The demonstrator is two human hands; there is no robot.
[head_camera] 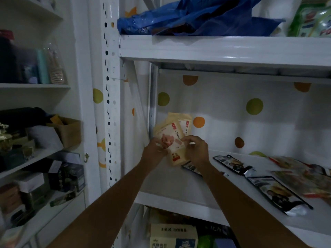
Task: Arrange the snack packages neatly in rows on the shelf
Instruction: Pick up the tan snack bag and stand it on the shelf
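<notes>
I hold a cream packet (170, 140) upright on the shelf (179, 192), at the foot of its back left post (152, 104). My left hand (155, 149) grips the packet's left edge and my right hand (197, 151) pinches its right edge. A second cream packet (185, 123) leans just behind it, beside the post. Black packets (231, 164) lie flat well right of the post.

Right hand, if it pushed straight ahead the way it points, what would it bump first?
The beige pouch that the right hand pinches; next probably the second pouch behind it, though depth is unclear.
</notes>
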